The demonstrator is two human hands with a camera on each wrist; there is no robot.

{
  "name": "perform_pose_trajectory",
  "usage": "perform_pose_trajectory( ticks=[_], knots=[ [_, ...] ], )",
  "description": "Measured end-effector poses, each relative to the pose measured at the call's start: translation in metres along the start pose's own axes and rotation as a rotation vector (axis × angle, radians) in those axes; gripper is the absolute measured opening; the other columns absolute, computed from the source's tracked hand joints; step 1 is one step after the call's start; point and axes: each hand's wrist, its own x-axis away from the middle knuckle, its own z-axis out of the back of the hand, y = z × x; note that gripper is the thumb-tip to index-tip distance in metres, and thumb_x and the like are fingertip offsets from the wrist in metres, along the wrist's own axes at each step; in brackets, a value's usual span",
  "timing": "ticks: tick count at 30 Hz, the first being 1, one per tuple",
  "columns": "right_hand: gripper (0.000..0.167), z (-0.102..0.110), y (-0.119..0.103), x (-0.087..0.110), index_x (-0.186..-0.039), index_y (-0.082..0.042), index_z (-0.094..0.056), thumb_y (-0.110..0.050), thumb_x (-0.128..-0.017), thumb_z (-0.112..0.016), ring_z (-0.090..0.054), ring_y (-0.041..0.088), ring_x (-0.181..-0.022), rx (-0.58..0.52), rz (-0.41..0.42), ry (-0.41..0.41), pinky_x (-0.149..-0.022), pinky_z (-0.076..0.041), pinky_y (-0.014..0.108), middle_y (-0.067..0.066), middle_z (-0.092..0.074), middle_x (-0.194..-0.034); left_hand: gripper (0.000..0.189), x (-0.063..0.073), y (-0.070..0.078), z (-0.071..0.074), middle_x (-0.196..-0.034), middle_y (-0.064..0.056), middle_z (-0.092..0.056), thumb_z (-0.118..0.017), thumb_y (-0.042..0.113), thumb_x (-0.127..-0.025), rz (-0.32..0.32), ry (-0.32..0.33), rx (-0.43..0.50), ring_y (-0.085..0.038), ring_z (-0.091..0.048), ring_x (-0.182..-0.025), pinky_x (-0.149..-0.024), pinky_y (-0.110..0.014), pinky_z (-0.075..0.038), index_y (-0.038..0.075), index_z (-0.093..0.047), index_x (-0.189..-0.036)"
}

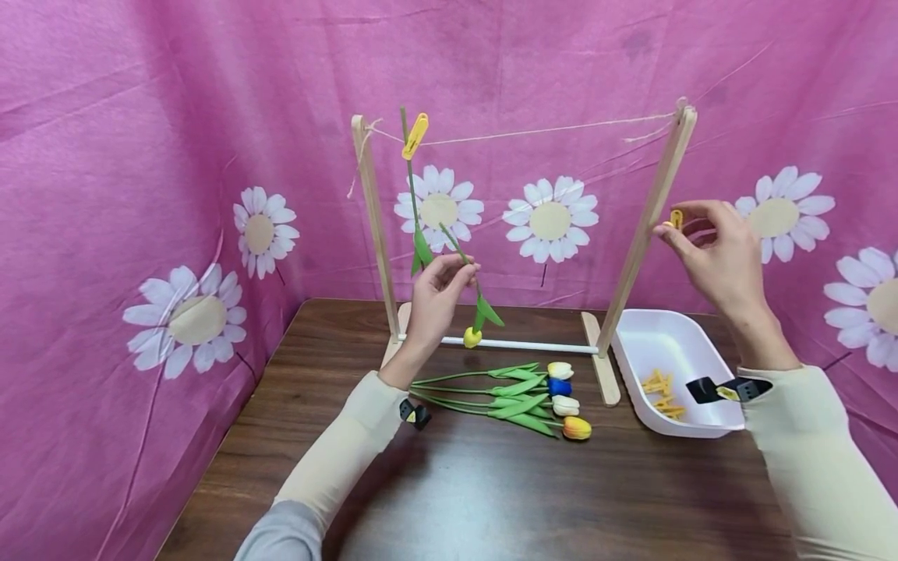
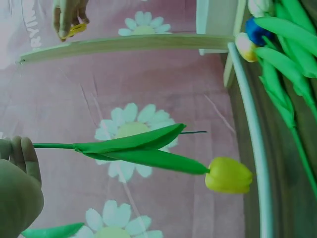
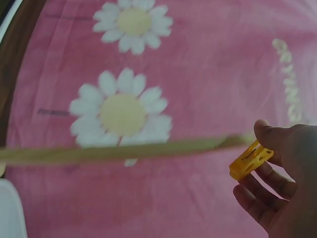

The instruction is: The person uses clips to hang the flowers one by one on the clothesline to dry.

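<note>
My left hand (image 1: 436,300) pinches the green stem of a yellow artificial tulip (image 2: 228,175), whose bloom hangs downward near the white rod. In my right hand (image 1: 726,253), beside the right wooden post, a yellow clothespin (image 3: 250,159) is held between thumb and fingers. A second yellow clothespin (image 1: 415,137) clips another stem (image 1: 412,187) to the string (image 1: 540,131); the lower end of that flower is hidden behind my left hand. Several tulips (image 1: 519,393) with white, blue and orange-yellow blooms lie side by side on the table.
The wooden frame has a left post (image 1: 375,226), a right post (image 1: 645,234) and a white bottom rod (image 1: 533,345). To its right stands a white tub (image 1: 634,405) with several yellow clothespins (image 1: 662,393). The brown table (image 1: 449,499) meets a pink flowered cloth (image 1: 337,62).
</note>
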Motion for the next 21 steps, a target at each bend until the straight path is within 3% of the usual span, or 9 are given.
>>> perform_pose_trajectory(
  ticks=[3, 7, 10, 13, 17, 21],
  knots=[
    [0.039, -0.004, -0.022, 0.0, -0.126, 0.001, -0.072, -0.007, -0.09, -0.086, -0.058, -0.017, -0.086, -0.054, 0.036, 0.025, -0.078, -0.045, -0.001, -0.034, -0.056, -0.099, 0.018, -0.007, 0.007, -0.004, -0.111, -0.02, -0.076, -0.069, 0.006, -0.103, -0.025, 0.011, -0.014, -0.011, -0.07, -0.09, -0.09, -0.04, -0.062, -0.007, -0.07, -0.116],
    [0.039, -0.013, -0.049, 0.001, -0.128, 0.0, -0.073, -0.004, -0.091, -0.084, -0.06, -0.017, -0.089, -0.086, 0.104, -0.005, -0.08, -0.047, 0.0, -0.034, -0.058, -0.099, 0.021, -0.017, 0.017, -0.01, -0.108, -0.014, -0.076, -0.072, 0.01, -0.103, -0.046, 0.026, -0.032, -0.018, -0.07, -0.091, -0.086, -0.024, -0.059, -0.006, -0.072, -0.117],
    [0.037, -0.022, -0.065, 0.0, -0.128, -0.004, -0.075, -0.004, -0.092, -0.083, -0.06, -0.017, -0.089, -0.096, 0.15, -0.041, -0.081, -0.048, 0.001, -0.03, -0.059, -0.098, 0.022, -0.026, 0.023, -0.015, -0.107, -0.017, -0.076, -0.071, 0.009, -0.103, -0.075, 0.032, -0.018, -0.018, -0.071, -0.091, -0.087, -0.025, -0.058, -0.008, -0.071, -0.118],
    [0.034, -0.031, -0.079, -0.002, -0.126, -0.006, -0.076, -0.007, -0.093, -0.083, -0.061, -0.017, -0.09, -0.1, 0.163, -0.072, -0.082, -0.049, 0.003, -0.017, -0.067, -0.098, 0.021, -0.036, 0.028, -0.019, -0.104, -0.018, -0.077, -0.068, 0.005, -0.104, -0.1, 0.036, 0.042, -0.007, -0.072, -0.088, -0.086, -0.027, -0.061, -0.01, -0.068, -0.119],
    [0.033, -0.042, -0.098, -0.008, -0.126, -0.007, -0.076, -0.012, -0.094, -0.083, -0.061, -0.017, -0.09, -0.105, 0.153, -0.104, -0.084, -0.05, 0.005, 0.008, -0.076, -0.105, 0.022, -0.048, 0.033, -0.025, -0.1, -0.019, -0.075, -0.063, 0.002, -0.106, -0.103, 0.027, 0.163, -0.008, -0.075, -0.084, -0.081, -0.029, -0.064, -0.012, -0.063, -0.123],
    [0.032, -0.053, -0.118, -0.017, -0.124, -0.005, -0.076, -0.014, -0.094, -0.083, -0.06, -0.018, -0.088, -0.129, 0.172, -0.139, -0.084, -0.051, 0.006, 0.016, -0.079, -0.108, 0.025, -0.06, 0.037, -0.03, -0.099, -0.021, -0.072, -0.059, 0.003, -0.108, -0.091, 0.03, 0.254, -0.01, -0.073, -0.078, -0.078, -0.029, -0.064, -0.012, -0.058, -0.128]
  ],
)
